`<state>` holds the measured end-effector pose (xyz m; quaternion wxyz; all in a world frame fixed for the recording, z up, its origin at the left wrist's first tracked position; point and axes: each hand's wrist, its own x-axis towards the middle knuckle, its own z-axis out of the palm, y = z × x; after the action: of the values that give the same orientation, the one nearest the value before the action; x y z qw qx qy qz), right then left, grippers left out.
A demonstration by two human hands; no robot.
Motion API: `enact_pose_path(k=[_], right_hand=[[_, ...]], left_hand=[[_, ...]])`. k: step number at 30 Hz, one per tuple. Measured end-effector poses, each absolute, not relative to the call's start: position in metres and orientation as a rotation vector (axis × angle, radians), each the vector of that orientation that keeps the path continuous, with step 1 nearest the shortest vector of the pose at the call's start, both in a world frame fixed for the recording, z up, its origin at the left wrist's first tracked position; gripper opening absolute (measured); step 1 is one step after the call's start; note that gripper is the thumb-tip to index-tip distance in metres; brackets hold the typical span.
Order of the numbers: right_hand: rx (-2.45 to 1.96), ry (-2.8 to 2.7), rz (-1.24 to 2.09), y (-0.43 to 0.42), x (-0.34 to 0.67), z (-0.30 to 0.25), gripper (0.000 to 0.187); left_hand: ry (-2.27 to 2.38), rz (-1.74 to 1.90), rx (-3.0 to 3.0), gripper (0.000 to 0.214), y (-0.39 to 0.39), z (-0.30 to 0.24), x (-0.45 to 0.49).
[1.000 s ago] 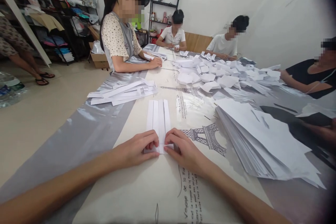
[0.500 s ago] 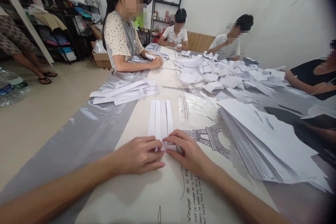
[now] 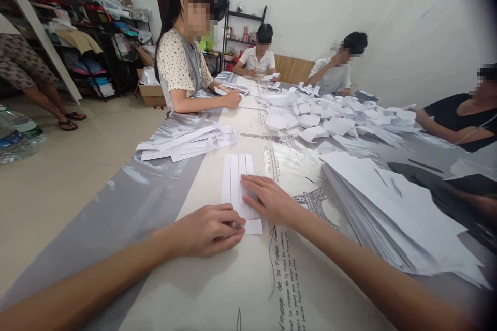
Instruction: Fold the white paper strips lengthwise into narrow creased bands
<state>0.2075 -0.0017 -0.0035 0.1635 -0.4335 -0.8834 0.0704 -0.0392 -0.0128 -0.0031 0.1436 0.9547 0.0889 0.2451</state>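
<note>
White rectangular creased paper sheet [image 3: 234, 186]: lies flat on the cream-and-grey printed tablecloth [image 3: 186, 289].
Left hand [image 3: 212, 230]: covers the sheet's near left corner, fingers curled; I cannot tell whether they pinch it.
Right hand [image 3: 272, 199]: apart from the left one, rests on the sheet's right side, fingers extended.
Loose pile of long white paper strips [image 3: 190, 143]: beyond the sheet, to its left.
Fanned stack of white paper sheets [image 3: 392, 212]: right of the sheet.
</note>
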Motion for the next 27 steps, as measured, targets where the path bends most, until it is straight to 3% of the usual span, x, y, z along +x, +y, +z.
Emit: enact_pose_path(k=[8,27], right_hand=[[-1.32,-2.54,0.144,0.054,0.19,-0.012,0.052],[-1.285,-2.455,0.185,0.069,0.193,-0.027,0.055]], left_hand=[[0.264,0.726,2.685,0.027,-0.013,-0.001,-0.04],[0.136,0.665,2.722,0.02,-0.006,0.003,-0.045]])
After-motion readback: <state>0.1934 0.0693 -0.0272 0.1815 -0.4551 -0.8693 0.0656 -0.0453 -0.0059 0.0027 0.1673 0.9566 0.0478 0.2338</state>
